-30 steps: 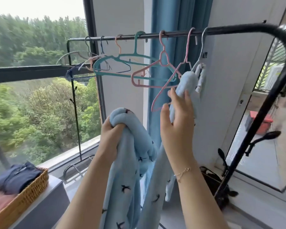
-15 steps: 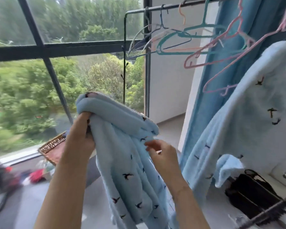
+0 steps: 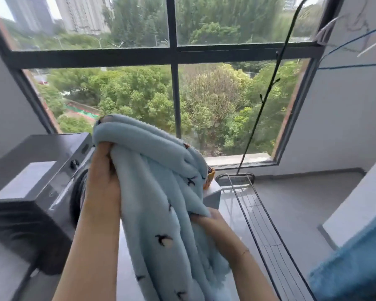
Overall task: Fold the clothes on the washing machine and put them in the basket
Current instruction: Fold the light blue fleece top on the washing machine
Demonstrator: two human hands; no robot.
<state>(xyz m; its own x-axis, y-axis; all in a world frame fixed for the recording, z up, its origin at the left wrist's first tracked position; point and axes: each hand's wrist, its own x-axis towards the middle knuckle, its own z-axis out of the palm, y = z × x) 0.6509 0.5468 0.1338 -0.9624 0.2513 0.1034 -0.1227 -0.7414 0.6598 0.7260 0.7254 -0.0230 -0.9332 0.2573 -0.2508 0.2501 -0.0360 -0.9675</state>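
Fingers of your left hand [image 3: 102, 183] clamp the pale-blue, bird-printed garment [image 3: 159, 203]; your right hand [image 3: 211, 222] grips lower folds. It hides most of the basket [image 3: 210, 178], beside the washing machine [image 3: 41, 170].

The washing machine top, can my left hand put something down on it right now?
Probably yes: the washing machine stands just left of the left hand, nothing between them, but that hand grips the blue garment, also held by the right hand.

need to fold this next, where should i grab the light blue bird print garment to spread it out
The light blue bird-print garment hangs bunched from the left hand, which grips its top. Take the zigzag-trimmed edge near the top, coming from the right side with the right hand, now low in the folds: an edge pulls the cloth flat.
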